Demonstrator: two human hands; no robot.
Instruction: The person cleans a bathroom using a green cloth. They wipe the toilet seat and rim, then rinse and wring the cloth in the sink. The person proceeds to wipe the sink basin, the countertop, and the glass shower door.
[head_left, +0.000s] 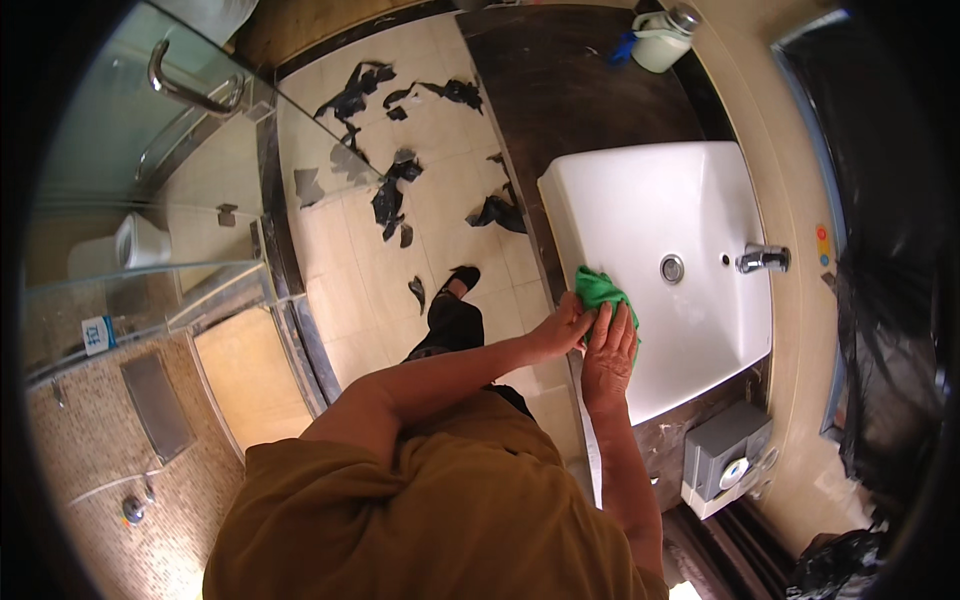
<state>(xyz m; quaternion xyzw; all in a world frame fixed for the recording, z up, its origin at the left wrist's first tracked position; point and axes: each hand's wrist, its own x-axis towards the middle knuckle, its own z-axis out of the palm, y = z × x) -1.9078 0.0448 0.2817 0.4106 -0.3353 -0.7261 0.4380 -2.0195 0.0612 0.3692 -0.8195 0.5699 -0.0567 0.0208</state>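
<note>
A crumpled green cloth (598, 286) lies against the front rim of a white rectangular washbasin (705, 330). My right hand (609, 356) rests over the cloth, fingers stretched out and pressing it to the basin edge. Beside it, my left hand (559, 328) pinches the cloth's near side at the outer face of the rim. Both hands partly cover the cloth. In the basin, a round metal drain (672, 268) sits beyond the fingers, with a chrome faucet (763, 259) on the far side.
A dark stone counter (577, 97) carries the basin, a pale bottle (660, 46) and a grey-and-white box (724, 457). Torn black plastic scraps (388, 201) litter the tiled floor (352, 285). A glass door with a metal handle (191, 86) stands left. Black plastic sheeting (892, 225) hangs at right.
</note>
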